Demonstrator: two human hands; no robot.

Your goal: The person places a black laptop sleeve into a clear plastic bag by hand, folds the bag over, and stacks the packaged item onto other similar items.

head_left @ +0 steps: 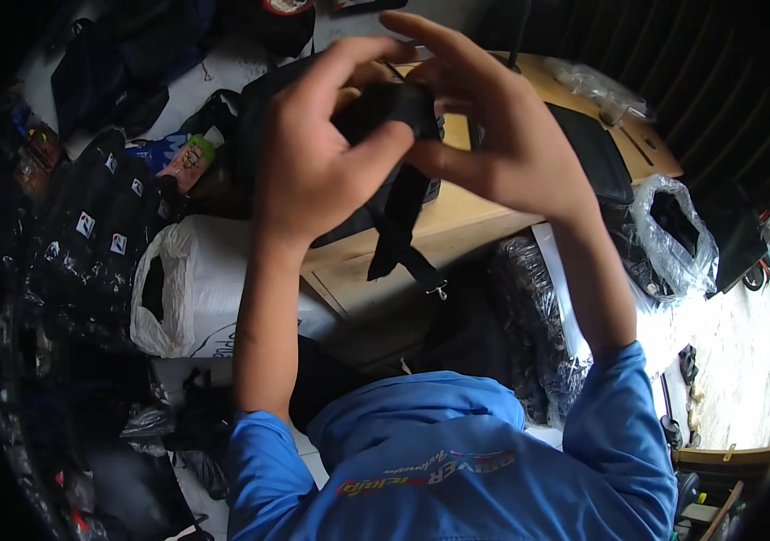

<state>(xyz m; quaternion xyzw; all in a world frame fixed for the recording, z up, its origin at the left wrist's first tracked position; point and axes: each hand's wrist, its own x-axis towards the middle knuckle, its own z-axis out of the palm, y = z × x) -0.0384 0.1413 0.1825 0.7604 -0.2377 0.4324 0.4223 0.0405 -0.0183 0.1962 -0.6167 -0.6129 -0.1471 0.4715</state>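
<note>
Both of my hands are raised over a wooden table, around a dark bundle of black strap [398, 212]. My left hand [326, 149] is closed on the bundle, its thumb pressed along the near side. My right hand [502, 140] grips the other side between thumb and curled fingers. From between them the loose strap hangs down past the table's front edge, crossing itself, with a small metal hook [439, 290] at its end. Behind the left hand lies a large black item [254, 122], mostly hidden. The far fingertips are partly covered by the hands themselves.
The wooden table [475, 203] carries a black flat piece [587, 153] and clear plastic [601, 86]. White plastic sacks [191, 288], plastic-wrapped black goods [87, 225] and a clear bag [673, 234] crowd around it. Dark bags [123, 68] lie on the floor at the far left.
</note>
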